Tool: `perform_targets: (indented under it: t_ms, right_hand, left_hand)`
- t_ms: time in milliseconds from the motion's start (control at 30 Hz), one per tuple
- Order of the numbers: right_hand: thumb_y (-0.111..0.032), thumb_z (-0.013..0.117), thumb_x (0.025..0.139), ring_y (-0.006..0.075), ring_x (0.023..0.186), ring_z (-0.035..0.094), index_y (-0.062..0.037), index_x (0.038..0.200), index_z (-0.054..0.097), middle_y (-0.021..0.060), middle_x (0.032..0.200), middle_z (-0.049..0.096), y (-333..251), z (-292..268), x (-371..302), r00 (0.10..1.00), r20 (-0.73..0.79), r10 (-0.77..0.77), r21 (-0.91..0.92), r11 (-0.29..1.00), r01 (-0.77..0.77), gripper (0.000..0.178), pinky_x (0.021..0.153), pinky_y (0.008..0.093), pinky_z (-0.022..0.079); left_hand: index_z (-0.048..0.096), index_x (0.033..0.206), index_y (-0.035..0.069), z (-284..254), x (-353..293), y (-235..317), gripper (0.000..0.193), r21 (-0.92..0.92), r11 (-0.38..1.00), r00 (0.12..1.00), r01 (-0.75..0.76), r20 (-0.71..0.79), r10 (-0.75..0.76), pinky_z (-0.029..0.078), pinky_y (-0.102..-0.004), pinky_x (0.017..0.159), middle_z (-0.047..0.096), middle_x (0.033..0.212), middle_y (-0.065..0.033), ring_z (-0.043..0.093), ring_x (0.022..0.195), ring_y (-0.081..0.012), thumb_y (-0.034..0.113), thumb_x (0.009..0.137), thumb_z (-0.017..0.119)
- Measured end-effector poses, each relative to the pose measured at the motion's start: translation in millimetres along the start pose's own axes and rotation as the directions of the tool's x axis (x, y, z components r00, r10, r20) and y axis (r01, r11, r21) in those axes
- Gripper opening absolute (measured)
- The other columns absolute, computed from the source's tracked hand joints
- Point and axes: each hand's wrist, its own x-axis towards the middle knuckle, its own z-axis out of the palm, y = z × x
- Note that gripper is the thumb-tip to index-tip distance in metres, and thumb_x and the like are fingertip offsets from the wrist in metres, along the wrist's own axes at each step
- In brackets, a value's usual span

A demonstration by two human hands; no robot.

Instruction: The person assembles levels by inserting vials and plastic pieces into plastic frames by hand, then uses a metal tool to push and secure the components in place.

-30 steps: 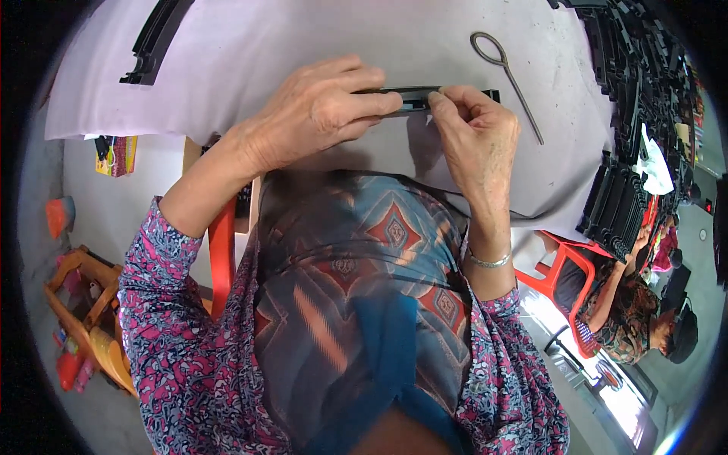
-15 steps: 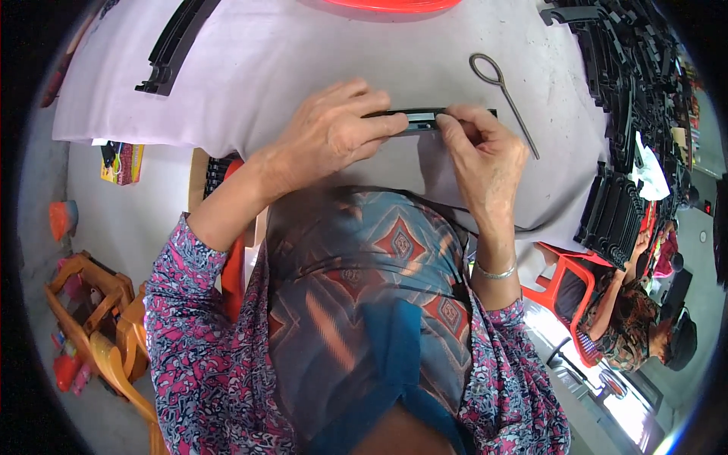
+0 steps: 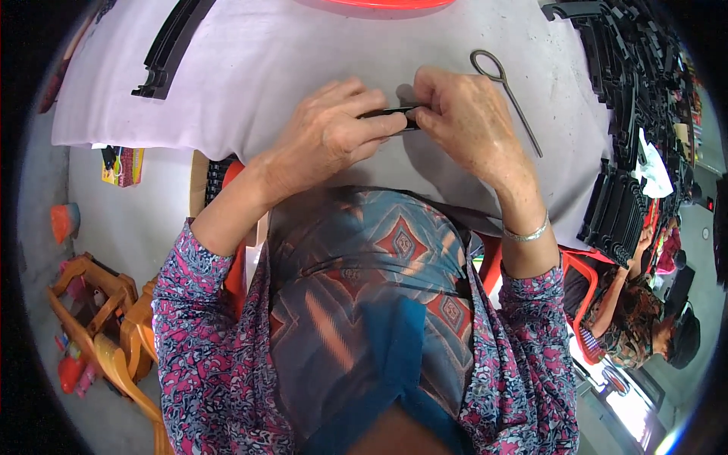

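Observation:
Over the cloth-covered table, my left hand pinches a narrow black plastic piece between thumb and fingers. My right hand closes on the right end of the same piece, its thumb and fingertips almost meeting those of the left. Most of the piece is hidden behind the fingers, so its full shape cannot be made out. Just beyond the right hand lies a dark metal rod with a looped end. A long curved black plastic strip rests at the far left of the table.
A red rounded rim shows at the far edge. Black plastic parts are heaped along the right, with a neat stack nearer. A white crumpled sheet lies beside them. Another person sits at right; wooden furniture stands at left.
My right hand has shifted left along the black piece toward my left hand, turning palm-down and covering the pale strip that showed there. My left hand has stayed in place.

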Motion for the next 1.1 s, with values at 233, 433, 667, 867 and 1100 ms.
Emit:
perform_targets:
  t_ms: [233,433,667,867,1100]
  right_hand:
    - [-0.008,0.062,0.076,0.0406,0.076,0.065,-0.0024,0.083,0.067,0.0196,0.075,0.066,-3.1,-1.3,2.6,1.000,0.000,0.021,-0.033,0.999,-0.021,0.010,0.066,0.0498,0.051]
    - [-0.007,0.061,0.077,0.0398,0.077,0.066,-0.0028,0.083,0.068,0.0191,0.076,0.067,-0.6,-0.5,3.5,1.000,0.004,-0.016,-0.024,1.000,0.016,0.011,0.066,0.0495,0.051]
    - [-0.007,0.060,0.077,0.0400,0.077,0.066,-0.0024,0.082,0.068,0.0197,0.076,0.067,0.0,-0.5,2.5,0.999,0.000,-0.045,-0.015,0.999,0.045,0.010,0.066,0.0502,0.051]
    - [-0.006,0.059,0.077,0.0410,0.079,0.065,-0.0022,0.081,0.067,0.0211,0.077,0.066,1.2,0.0,4.3,0.998,0.033,-0.055,-0.051,0.997,0.057,0.010,0.069,0.0515,0.050]
    - [-0.008,0.061,0.077,0.0411,0.083,0.065,-0.0029,0.083,0.068,0.0207,0.079,0.067,1.9,0.6,5.8,0.993,0.050,-0.103,-0.090,0.990,0.107,0.010,0.072,0.0512,0.051]
  left_hand:
    - [0.071,0.097,0.005,-3.2,-1.9,-1.9,0.025,-0.107,0.994,1.000,0.021,-0.020,-0.023,0.050,-0.0388,0.072,0.065,0.093,-0.0095,0.060,0.080,-0.0296,0.007,0.072,0.075]
    - [0.070,0.093,0.007,-3.6,-0.3,-0.7,0.022,-0.068,0.998,0.999,0.011,-0.034,-0.013,0.052,-0.0358,0.073,0.064,0.088,-0.0037,0.061,0.080,-0.0232,0.008,0.071,0.075]
    - [0.070,0.098,0.002,-3.9,-2.1,-2.9,0.026,-0.120,0.993,0.999,0.018,0.040,-0.014,0.050,-0.0390,0.072,0.064,0.094,-0.0110,0.059,0.082,-0.0296,0.006,0.073,0.075]
    - [0.069,0.099,0.002,-4.9,1.7,-4.1,0.028,-0.127,0.992,0.997,-0.013,0.070,0.022,0.050,-0.0385,0.072,0.064,0.094,-0.0110,0.059,0.083,-0.0299,0.005,0.072,0.076]
    - [0.067,0.097,0.005,-7.4,4.8,-3.8,0.024,-0.084,0.996,0.996,-0.038,0.081,0.045,0.052,-0.0374,0.073,0.061,0.090,-0.0070,0.060,0.084,-0.0273,0.008,0.074,0.073]
